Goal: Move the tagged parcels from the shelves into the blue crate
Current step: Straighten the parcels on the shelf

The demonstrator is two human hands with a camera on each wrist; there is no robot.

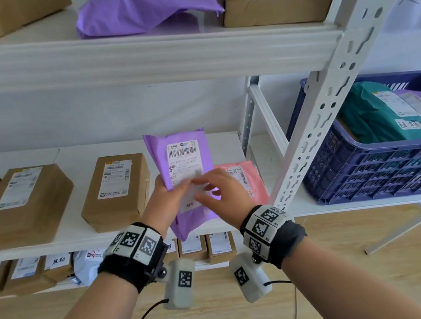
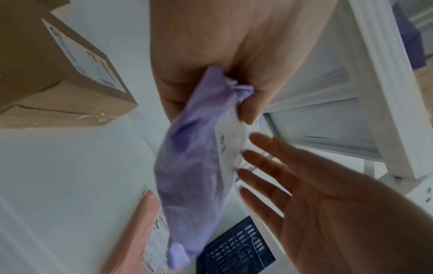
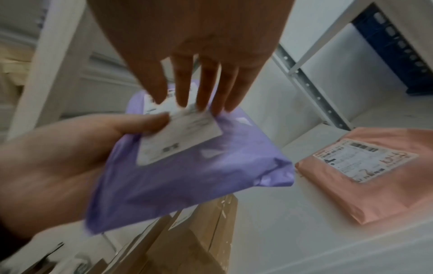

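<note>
Purple parcel [image 1: 179, 164] between both hands

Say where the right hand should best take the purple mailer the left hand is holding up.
Probably the free right edge of the purple mailer, coming in from the right. The left hand pinches its left edge with the thumb on the label, and the right hand hovers open-fingered over the label. The bag looks soft, so thumb in front, fingers behind.

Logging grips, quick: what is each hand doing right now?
Left hand: grips the purple parcel.
Right hand: open, fingers straight over the parcel's label.
</note>
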